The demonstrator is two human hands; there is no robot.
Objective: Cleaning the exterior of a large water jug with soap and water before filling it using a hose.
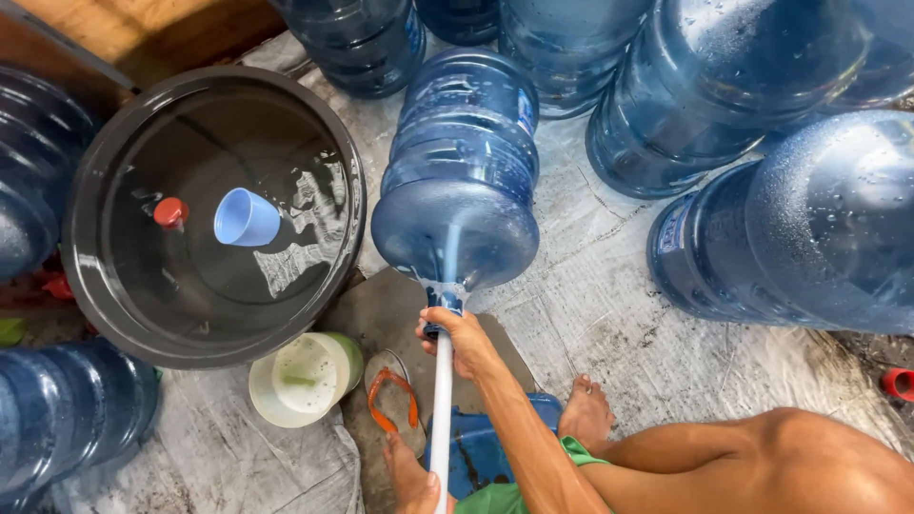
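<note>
Head view shows a large blue water jug (459, 171) lying on its side at the centre of the frame, its neck pointing toward the person. A white pole (442, 409) runs from the lower edge of the frame up into that neck. The right hand (461, 341) wraps the pole just below the neck, its grip closed tight around the shaft. Only a bit of the left hand (427, 495) shows at the bottom edge against the pole's lower end, so I cannot tell whether that grip is closed or loose.

The jug rests on a worn grey sheet (609, 314) spread over the floor. Just left of it stands a wide dark basin (105, 286) of water with a pale blue cup (245, 218) and a small red cap (170, 212) floating in it. Below the basin lies a pale bucket (300, 379) on its side, beside an orange sandal (392, 400). More blue jugs (743, 143) crowd the upper and right parts of the frame.

The jug is round and nothing braces it, so a hard push on the pole could likely roll it toward the basin. A wet shaft could also slip through the hand.
</note>
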